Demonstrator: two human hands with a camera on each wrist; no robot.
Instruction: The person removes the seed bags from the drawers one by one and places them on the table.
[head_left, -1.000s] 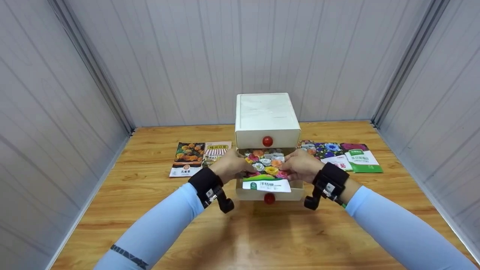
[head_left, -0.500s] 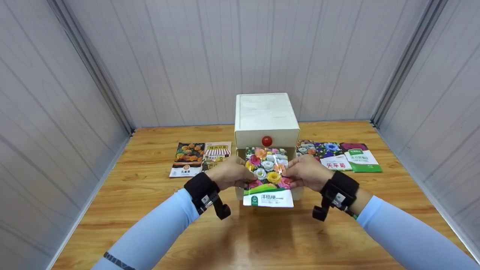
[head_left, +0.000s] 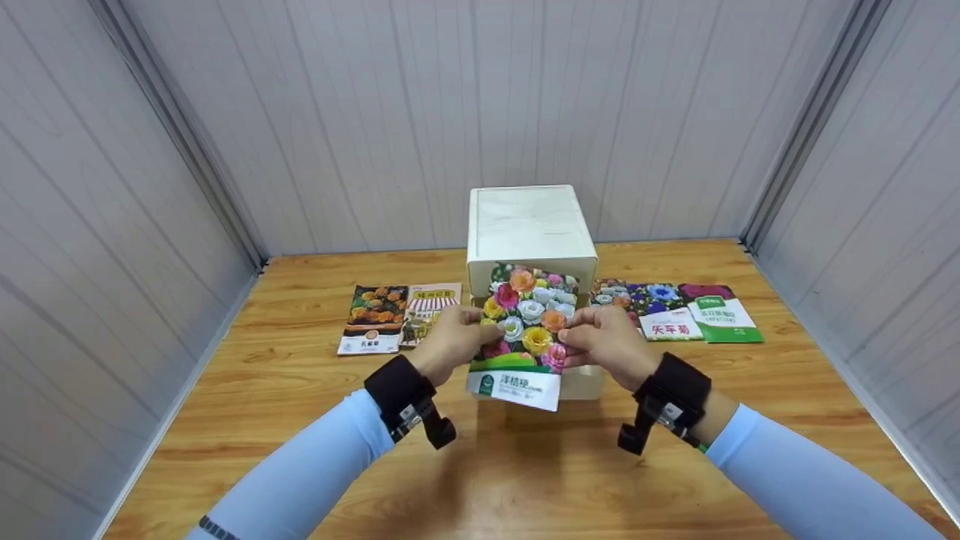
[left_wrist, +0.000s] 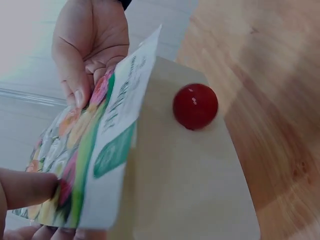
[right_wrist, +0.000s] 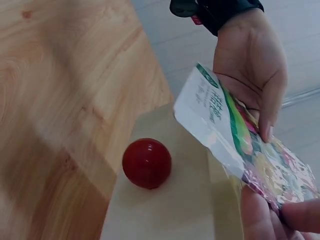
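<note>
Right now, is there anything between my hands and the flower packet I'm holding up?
No, nothing visible: your left hand and right hand pinch the flower packet directly, one at each side. The lower drawer shows behind it in the head view, not between.

Glossy packet (head_left: 525, 319), shiny red knob (right_wrist: 146, 163), matt drawer (right_wrist: 177, 210), wood-grain tabletop (head_left: 262, 390)

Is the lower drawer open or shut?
Open: the lower drawer, partly hidden behind the flower packet, juts out past the upper front of the white cabinet.
</note>
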